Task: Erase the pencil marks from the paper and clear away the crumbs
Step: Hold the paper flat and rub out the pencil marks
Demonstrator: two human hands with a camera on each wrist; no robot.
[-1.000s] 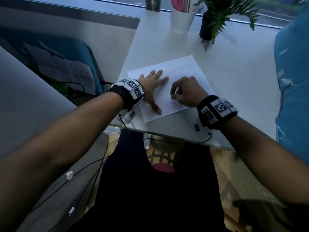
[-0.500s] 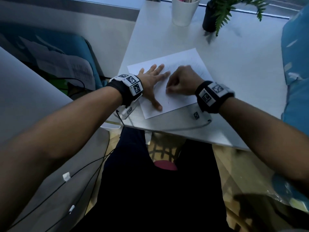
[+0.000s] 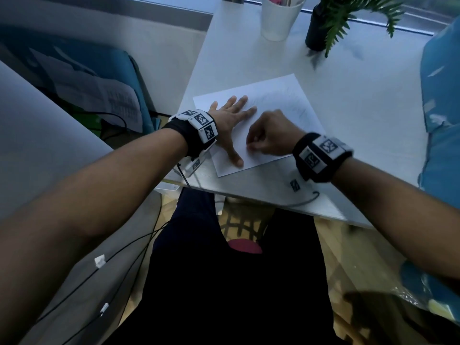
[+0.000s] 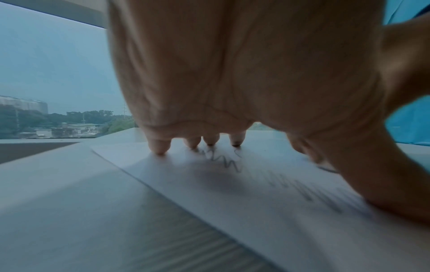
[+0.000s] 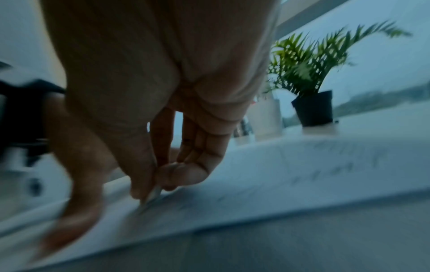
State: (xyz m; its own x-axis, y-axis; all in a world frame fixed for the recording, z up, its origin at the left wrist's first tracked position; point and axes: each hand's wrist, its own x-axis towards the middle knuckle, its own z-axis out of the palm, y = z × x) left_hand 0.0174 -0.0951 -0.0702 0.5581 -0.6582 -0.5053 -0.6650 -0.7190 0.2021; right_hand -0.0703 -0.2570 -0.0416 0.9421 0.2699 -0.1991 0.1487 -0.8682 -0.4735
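Observation:
A white sheet of paper (image 3: pixel 276 100) with faint pencil scribbles (image 4: pixel 223 160) lies on the white table (image 3: pixel 361 100). My left hand (image 3: pixel 232 125) lies flat on the paper's left part, fingers spread and thumb stretched toward me, pressing it down. My right hand (image 3: pixel 270 135) is curled just right of it over the paper's near half. In the right wrist view its thumb and fingers (image 5: pixel 177 174) pinch a small pale eraser (image 5: pixel 152 196) whose tip touches the paper (image 5: pixel 302 174). That view is blurred by motion.
At the table's far edge stand a white cup (image 3: pixel 280 17) with pens and a dark pot with a green fern (image 3: pixel 331 23). A blue cushion (image 3: pixel 440 115) borders the table on the right. A black cable (image 3: pixel 303 201) runs along the near edge.
My right hand has rubbed back and forth across the paper's near half, ending a little nearer me. The left hand has stayed flat on the sheet.

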